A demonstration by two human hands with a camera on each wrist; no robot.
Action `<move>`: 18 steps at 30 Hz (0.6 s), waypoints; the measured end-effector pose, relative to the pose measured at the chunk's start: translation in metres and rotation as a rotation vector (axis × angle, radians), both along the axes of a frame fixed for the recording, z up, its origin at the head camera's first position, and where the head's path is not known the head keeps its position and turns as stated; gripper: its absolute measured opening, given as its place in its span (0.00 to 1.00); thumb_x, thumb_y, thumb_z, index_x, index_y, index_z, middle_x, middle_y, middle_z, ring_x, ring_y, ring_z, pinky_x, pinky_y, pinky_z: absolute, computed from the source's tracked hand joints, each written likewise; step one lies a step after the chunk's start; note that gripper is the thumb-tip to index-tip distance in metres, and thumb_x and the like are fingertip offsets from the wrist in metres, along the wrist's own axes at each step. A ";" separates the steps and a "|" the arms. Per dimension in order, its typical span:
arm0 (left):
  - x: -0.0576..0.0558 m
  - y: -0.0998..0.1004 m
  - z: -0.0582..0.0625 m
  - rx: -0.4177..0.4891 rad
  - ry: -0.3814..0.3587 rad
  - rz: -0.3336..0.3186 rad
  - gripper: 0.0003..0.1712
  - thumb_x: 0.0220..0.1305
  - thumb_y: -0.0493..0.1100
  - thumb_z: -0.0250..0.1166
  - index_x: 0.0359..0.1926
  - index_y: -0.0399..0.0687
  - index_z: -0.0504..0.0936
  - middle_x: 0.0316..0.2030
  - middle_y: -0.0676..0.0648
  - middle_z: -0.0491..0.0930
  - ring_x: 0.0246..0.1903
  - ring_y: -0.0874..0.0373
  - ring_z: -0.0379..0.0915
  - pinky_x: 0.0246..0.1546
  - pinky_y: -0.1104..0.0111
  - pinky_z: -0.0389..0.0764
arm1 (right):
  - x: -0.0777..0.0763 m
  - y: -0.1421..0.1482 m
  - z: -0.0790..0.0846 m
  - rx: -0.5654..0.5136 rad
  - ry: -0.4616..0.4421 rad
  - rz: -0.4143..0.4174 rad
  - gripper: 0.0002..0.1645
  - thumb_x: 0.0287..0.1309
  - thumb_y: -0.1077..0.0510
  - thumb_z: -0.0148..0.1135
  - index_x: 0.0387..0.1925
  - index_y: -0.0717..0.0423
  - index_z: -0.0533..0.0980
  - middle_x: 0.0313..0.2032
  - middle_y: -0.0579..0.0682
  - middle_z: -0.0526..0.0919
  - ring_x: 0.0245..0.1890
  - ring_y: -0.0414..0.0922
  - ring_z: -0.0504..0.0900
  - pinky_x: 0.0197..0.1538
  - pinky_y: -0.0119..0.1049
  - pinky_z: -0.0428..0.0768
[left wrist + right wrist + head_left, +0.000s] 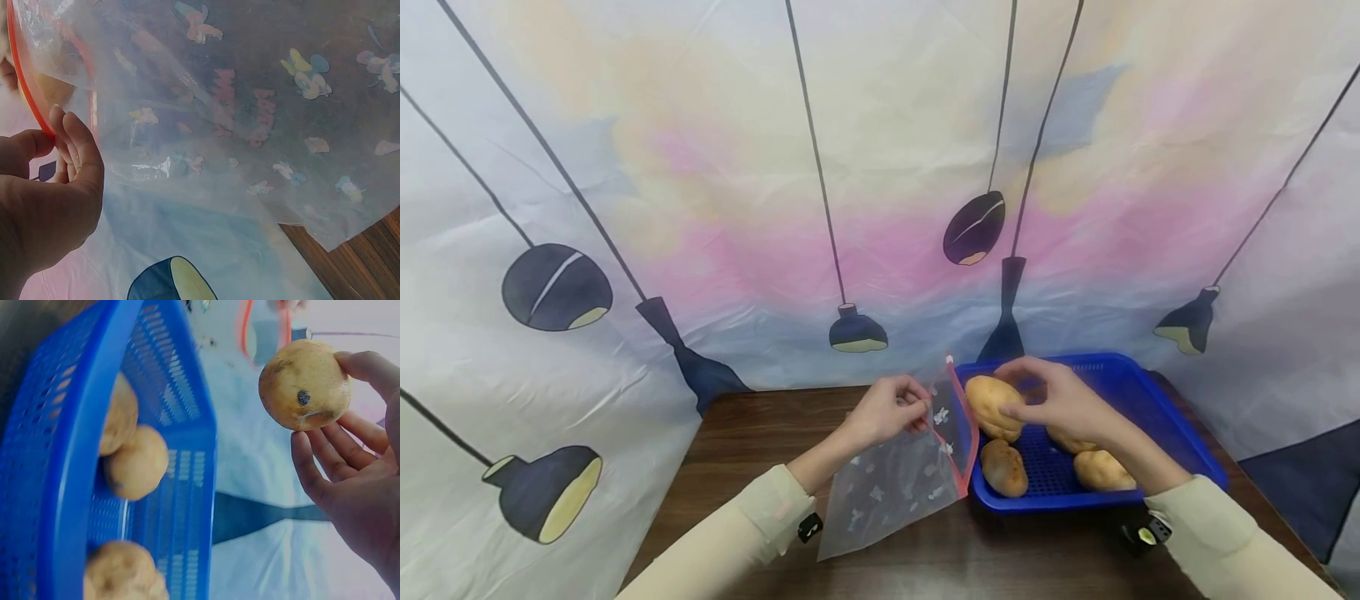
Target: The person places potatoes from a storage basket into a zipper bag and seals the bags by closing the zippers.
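Note:
My left hand [891,410] pinches the red-edged rim of a clear zip bag [898,483] printed with small cartoon figures. The bag hangs with its mouth spread towards the right, as the left wrist view also shows. Thumb and fingers of my right hand [1060,400] grip a large yellow potato [992,404], raised over the left side of a blue plastic basket [1180,433] and close beside the bag's mouth. A dark spot marks this potato in the right wrist view. Below it, a browner potato [1004,468] lies in the basket.
More potatoes lie in the basket, one [1103,471] near its front edge and others partly behind my right hand. Basket and bag are over a dark wooden table [760,433]. A cloth backdrop [737,167] printed with hanging lamps rises behind it.

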State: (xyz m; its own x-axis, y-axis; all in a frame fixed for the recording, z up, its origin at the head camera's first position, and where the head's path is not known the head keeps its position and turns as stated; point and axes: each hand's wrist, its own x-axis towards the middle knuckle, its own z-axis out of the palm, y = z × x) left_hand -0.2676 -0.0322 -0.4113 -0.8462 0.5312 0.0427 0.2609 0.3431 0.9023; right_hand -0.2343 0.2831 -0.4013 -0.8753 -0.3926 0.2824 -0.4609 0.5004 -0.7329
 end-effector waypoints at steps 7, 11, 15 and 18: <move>-0.002 0.004 -0.002 0.014 0.010 -0.009 0.11 0.78 0.38 0.62 0.49 0.32 0.83 0.31 0.47 0.86 0.35 0.38 0.88 0.41 0.46 0.90 | -0.002 -0.024 0.004 -0.050 -0.022 0.062 0.28 0.64 0.53 0.77 0.62 0.53 0.79 0.56 0.49 0.84 0.53 0.48 0.84 0.54 0.51 0.87; 0.000 0.005 -0.001 0.001 0.012 0.001 0.10 0.78 0.38 0.62 0.49 0.34 0.84 0.31 0.47 0.86 0.34 0.41 0.88 0.41 0.45 0.90 | -0.004 -0.031 0.000 -0.046 0.001 0.075 0.27 0.64 0.52 0.77 0.62 0.53 0.80 0.54 0.46 0.85 0.55 0.47 0.83 0.56 0.52 0.86; 0.000 0.005 0.000 -0.005 0.027 0.011 0.08 0.78 0.38 0.62 0.47 0.37 0.84 0.31 0.47 0.86 0.34 0.42 0.88 0.40 0.46 0.90 | -0.005 -0.036 -0.005 -0.037 0.019 0.074 0.28 0.65 0.51 0.77 0.62 0.55 0.80 0.54 0.45 0.85 0.55 0.47 0.83 0.55 0.50 0.86; 0.001 0.005 0.000 0.000 0.034 0.017 0.07 0.78 0.38 0.62 0.47 0.37 0.83 0.31 0.47 0.86 0.33 0.43 0.88 0.40 0.46 0.90 | -0.006 -0.039 -0.007 -0.039 0.025 0.079 0.27 0.65 0.51 0.76 0.61 0.54 0.80 0.53 0.46 0.85 0.54 0.47 0.84 0.55 0.51 0.86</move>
